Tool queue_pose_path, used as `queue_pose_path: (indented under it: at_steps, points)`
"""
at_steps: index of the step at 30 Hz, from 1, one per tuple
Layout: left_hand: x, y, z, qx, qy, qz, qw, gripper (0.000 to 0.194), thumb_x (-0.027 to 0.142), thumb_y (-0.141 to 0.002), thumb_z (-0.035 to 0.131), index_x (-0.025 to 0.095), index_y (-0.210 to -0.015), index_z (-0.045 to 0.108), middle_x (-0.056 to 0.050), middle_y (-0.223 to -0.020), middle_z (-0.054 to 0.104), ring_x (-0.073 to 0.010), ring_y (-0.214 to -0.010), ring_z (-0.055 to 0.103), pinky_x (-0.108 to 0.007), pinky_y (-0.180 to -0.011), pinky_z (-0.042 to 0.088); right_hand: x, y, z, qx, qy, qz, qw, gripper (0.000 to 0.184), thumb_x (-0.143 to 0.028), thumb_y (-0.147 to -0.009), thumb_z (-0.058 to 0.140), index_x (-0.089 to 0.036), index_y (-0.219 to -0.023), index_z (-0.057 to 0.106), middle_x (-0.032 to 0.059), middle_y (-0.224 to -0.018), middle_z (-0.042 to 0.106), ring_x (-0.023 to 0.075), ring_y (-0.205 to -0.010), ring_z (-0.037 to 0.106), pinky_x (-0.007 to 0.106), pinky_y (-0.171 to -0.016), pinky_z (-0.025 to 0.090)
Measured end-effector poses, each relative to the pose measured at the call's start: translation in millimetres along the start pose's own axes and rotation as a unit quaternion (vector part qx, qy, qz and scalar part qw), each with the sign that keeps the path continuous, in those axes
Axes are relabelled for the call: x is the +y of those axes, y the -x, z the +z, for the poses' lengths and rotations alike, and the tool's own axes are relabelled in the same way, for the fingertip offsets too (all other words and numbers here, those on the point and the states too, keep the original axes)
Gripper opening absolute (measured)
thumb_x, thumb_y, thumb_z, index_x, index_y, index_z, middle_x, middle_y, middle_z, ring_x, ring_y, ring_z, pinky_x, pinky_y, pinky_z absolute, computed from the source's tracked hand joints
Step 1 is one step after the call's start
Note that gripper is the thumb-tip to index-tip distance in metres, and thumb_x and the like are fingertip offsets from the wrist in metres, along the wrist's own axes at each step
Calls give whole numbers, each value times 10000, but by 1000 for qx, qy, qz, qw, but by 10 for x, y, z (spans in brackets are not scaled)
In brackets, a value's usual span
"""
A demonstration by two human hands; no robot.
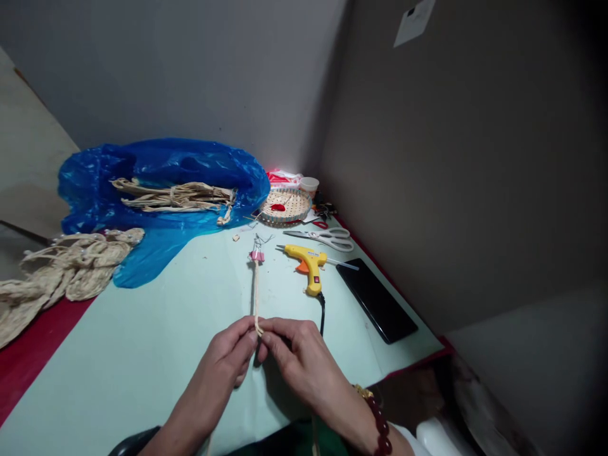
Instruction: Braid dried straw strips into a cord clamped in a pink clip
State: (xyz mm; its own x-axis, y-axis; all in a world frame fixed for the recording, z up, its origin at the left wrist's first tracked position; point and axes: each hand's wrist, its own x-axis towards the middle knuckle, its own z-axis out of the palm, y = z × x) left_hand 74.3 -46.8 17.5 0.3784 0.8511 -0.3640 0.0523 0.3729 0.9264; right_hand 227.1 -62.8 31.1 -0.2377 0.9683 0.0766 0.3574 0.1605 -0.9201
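Head view: both hands (230, 351) (299, 361) meet, pinching pale cord (257, 291).

A slim, cream-coloured cord of plant fibre (257, 288) is extended straight from far to near, its far end clamped by a pink, silver-handled binder clip (257, 256).

On your surface (156, 342), the glue gun (311, 261) lies right of the strand (257, 288) and left of the phone (380, 304), scissors (322, 236) behind it, the bag (190, 158) at back left.

Glue gun (311, 266), scissors (335, 239) and dried fibre (178, 197) mark a craft table (156, 342), perhaps domestic.
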Motion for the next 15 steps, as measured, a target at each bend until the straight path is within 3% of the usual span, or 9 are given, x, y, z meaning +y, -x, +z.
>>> queue_pose_path:
  at_steps: [6, 11, 15]
  points:
    - [35, 48, 90, 70, 1, 15, 997, 339, 454, -848, 547, 167, -1025, 511, 108, -568, 348, -67, -481, 209, -208, -438, 154, -85, 107, 35, 9, 127, 15, 992, 204, -172, -944, 400, -197, -795, 538, 5, -735, 631, 122, -648, 541, 221, -639, 389]
    - [3, 32, 109, 82, 34, 17, 996, 270, 430, -847, 563, 200, -961, 478, 113, -571, 348, -62, -482, 233, -191, -443, 162, -79, 105, 67, 6, 169, 20, 985, 220, -183, -953, 372, -198, -762, 481, 11, -705, 600, 118, -585, 485, 226, -574, 354]
    - [-15, 18, 78, 59, 46, 18, 997, 225, 406, -866, 544, 213, -936, 450, 92, -590, 473, -54, -474, 269, -194, -461, 167, -58, 103, 40, -2, 178, 21, 984, 231, -166, -952, 369, -195, -757, 491, 12, -716, 599, 118, -603, 508, 226, -589, 360]
